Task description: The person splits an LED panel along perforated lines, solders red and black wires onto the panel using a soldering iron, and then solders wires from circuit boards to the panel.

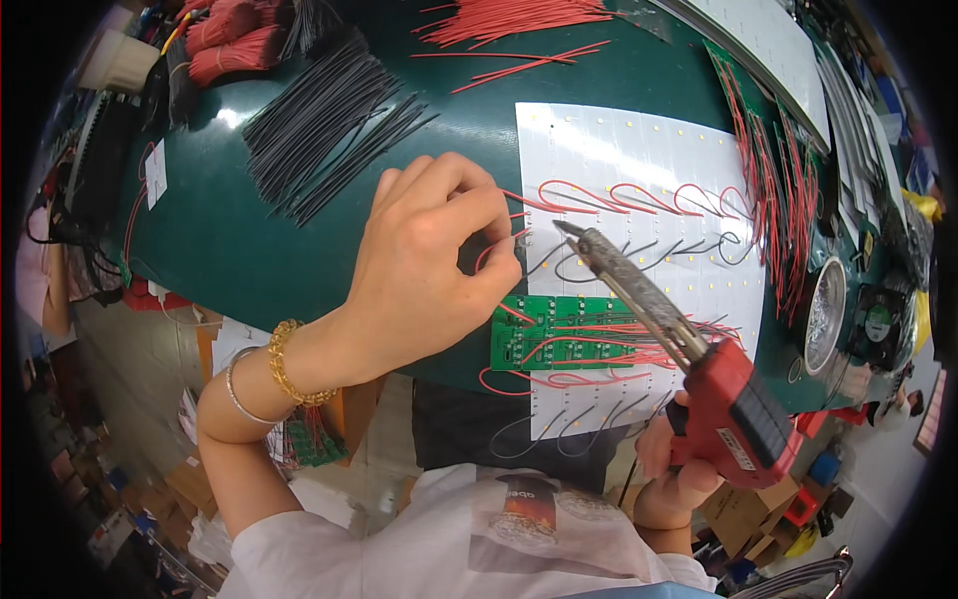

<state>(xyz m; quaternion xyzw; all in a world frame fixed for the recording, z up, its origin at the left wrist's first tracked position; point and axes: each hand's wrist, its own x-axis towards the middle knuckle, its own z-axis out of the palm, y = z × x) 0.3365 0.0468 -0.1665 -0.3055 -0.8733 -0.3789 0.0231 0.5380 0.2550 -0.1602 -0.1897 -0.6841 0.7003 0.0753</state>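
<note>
Right hand (671,469) fingers gripping red soldering gun (689,349), tip pointing up-left, left hand (434,265) pinching red wire (504,250)

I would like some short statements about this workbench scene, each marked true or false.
1. The right hand holds a red soldering gun. True.
2. The left hand rests flat and empty on the table. False: its fingers pinch a red wire at the white panel.
3. The loose black wires lie on a green table. True.
4. The green circuit board carries blue wires. False: they are red.
</note>
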